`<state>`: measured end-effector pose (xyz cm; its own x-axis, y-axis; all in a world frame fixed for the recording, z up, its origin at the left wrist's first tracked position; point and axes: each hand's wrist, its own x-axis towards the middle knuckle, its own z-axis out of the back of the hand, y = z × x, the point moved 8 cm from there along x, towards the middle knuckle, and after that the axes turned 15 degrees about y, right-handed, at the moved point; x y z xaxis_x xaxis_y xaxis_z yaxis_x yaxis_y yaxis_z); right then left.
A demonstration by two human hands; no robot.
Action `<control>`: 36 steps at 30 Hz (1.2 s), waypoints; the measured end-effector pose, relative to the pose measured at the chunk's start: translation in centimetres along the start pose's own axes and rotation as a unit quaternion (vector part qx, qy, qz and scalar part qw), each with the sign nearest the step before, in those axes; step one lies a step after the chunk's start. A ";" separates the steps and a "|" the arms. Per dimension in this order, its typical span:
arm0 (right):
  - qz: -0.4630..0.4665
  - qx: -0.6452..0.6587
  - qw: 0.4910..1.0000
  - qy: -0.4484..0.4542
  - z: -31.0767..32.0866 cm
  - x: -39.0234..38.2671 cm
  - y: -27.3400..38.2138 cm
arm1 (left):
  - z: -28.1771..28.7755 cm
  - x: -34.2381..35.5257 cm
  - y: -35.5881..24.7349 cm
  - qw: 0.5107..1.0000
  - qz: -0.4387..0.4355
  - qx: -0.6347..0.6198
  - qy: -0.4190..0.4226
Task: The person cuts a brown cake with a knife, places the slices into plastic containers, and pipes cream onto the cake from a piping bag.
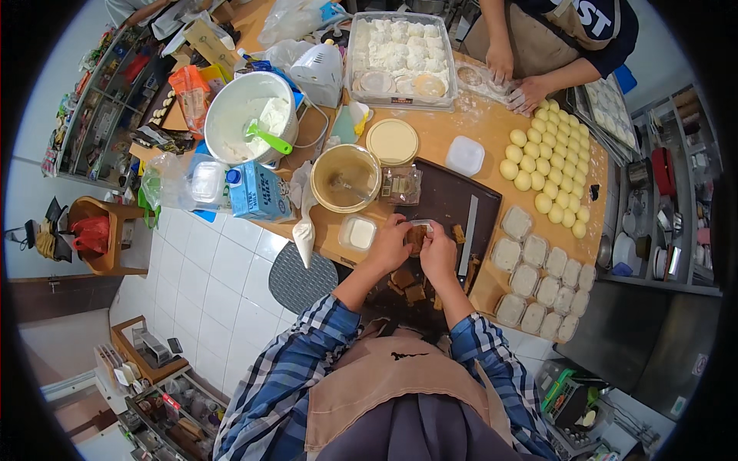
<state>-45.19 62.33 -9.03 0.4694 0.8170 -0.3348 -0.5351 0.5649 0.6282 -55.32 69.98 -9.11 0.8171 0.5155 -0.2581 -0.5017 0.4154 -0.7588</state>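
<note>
Both hands are closed around a small clear plastic box with a piece of brown cake [416,240] inside. My left hand [390,244] grips its left side, and my right hand [439,252] has the other side. Below them lies a dark brown tray [486,201] with several cut cake pieces [415,293] and crumbs. A long straight metal blade [468,242] rests on the tray, right of my right hand. Left of my left hand stands a square tub of white cream [358,232]. A clear box of brown pieces [400,185] sits at the tray's upper left.
Around the tray are a tub of brown spread [346,178], a piping bag [304,234], a milk carton [257,190] and a white mixing bowl [223,107]. Rows of dough balls [550,161] and lidded cups [547,290] stand at right. Across the table, a co-worker's hands [526,94] press floured dough.
</note>
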 end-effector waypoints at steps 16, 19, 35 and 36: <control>0.101 0.087 0.990 0.037 -0.1 -0.3 -0.5 | -0.4 0.1 -0.1 1.000 0.002 -0.006 0.017; 0.109 0.095 0.988 0.046 -0.3 -0.3 -0.5 | -0.3 0.0 -0.2 1.000 0.000 -0.002 0.014; 0.100 0.139 0.985 -0.033 3.1 -1.8 -1.3 | -0.4 0.0 -0.3 0.999 0.022 0.048 0.006; 0.101 0.138 0.985 -0.032 3.0 -1.8 -1.4 | -0.4 0.0 -0.1 0.999 0.022 0.048 0.005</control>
<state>-43.12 59.73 -7.22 0.4211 0.8954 -0.1444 -0.4141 0.3314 0.8478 -55.14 69.64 -9.27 0.7957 0.5281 -0.2966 -0.5623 0.4620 -0.6859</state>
